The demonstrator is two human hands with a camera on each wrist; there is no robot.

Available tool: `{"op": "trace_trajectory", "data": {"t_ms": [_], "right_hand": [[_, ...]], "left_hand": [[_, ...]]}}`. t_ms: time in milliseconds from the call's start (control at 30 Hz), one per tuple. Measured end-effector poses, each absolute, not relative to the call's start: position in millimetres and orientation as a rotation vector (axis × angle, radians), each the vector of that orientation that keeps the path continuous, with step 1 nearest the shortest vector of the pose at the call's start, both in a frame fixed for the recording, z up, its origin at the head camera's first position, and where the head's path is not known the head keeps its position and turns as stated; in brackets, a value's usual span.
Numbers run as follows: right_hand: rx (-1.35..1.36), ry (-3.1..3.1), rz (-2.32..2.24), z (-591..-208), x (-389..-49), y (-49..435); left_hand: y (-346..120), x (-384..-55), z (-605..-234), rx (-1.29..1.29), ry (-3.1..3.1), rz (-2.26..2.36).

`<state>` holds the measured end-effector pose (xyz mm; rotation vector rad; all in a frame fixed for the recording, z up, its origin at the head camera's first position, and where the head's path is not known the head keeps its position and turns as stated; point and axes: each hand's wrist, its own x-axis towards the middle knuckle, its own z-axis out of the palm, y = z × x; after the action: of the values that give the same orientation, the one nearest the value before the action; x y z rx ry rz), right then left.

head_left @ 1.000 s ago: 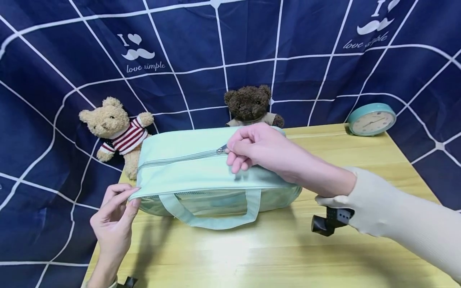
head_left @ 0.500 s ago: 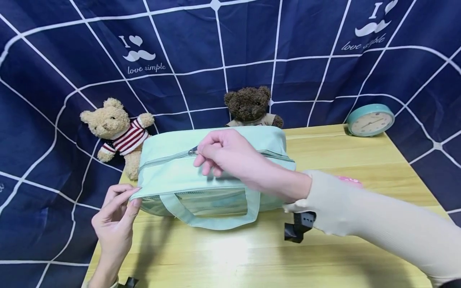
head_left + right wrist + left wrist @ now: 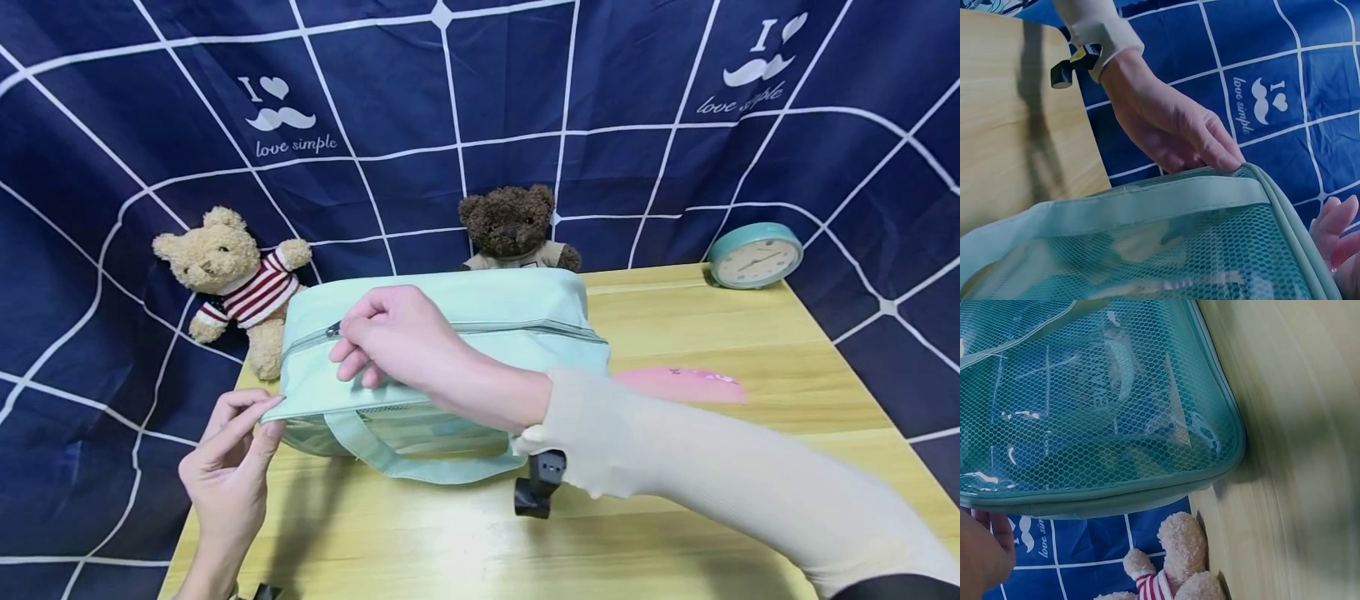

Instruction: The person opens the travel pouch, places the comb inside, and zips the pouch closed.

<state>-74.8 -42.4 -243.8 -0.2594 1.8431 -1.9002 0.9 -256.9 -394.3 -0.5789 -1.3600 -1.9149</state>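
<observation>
A mint-green zip bag [image 3: 450, 292] with see-through mesh sides stands on the table. Its fabric handle [image 3: 420, 468] hangs down in front. My left hand [image 3: 228, 467] pinches the bag's near left top corner between thumb and fingers; the right wrist view also shows this left hand [image 3: 1172, 125] at the corner. Over the bag's top, my right hand [image 3: 408, 337] pinches the zipper pull [image 3: 333, 331], near the left end of the zipper [image 3: 525, 327]. In the left wrist view the mesh side [image 3: 1116, 412] fills the upper left.
Behind the bag sit a tan teddy bear [image 3: 258, 292] in a striped top and a dark brown bear [image 3: 506, 221]. A teal clock [image 3: 756, 256] stands at the back right. Something flat and pink [image 3: 678, 385] lies on the wooden table [image 3: 450, 542]. A navy gridded cloth hangs behind.
My right hand has drawn the zipper pull leftward along the bag's top, from right of centre to near the left end. The flat pink thing has come into view. My left hand keeps its pinch.
</observation>
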Motion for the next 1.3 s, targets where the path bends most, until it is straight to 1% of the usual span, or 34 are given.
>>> {"op": "trace_trajectory", "data": {"t_ms": [500,1100,1300], "right_hand": [[-0.261,1.857,-1.781,-247,-78,-90],[-0.324,2.016,-1.632,-248,-78,-116],[-0.411,2.164,-1.446,-250,-80,-122]], "left_hand": [[-257,5,-396,-0.571,-1.368,-1.918],[-264,4,-398,-0.546,-1.410,-1.899],[-264,5,-396,-0.568,-1.408,-1.901]]}}
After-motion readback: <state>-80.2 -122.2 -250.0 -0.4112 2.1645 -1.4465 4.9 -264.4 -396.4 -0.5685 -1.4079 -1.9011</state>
